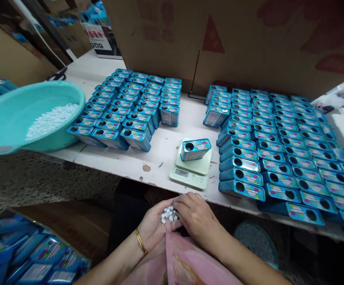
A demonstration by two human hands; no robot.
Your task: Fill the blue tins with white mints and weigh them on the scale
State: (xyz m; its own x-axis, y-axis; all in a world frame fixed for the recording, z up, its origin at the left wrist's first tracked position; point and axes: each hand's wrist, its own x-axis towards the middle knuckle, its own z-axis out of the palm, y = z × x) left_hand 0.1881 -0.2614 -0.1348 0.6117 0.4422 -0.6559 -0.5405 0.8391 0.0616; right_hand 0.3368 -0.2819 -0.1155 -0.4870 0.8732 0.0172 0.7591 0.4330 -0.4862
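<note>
In my cupped left hand (157, 221), palm up above my lap, lies a small heap of white candies (169, 214). My right hand (197, 215) is beside it, its curled fingers over the edge of the left palm and touching the heap. What its fingertips pinch, if anything, is hidden. Just beyond my hands, a pale green digital scale (188, 177) sits at the table's edge. A blue candy tin (196, 150) with a dark round opening in its top stands upright on the scale's platform. The display is too blurred to read.
Rows of blue tins (109, 114) stand left of the scale, and more rows (278, 158) fill the right side. A turquoise basin (35, 95) of white candies overhangs the table (160, 158) at left. Below it, a carton (80, 225) holds jumbled tins. A large cardboard box (234, 43) stands behind.
</note>
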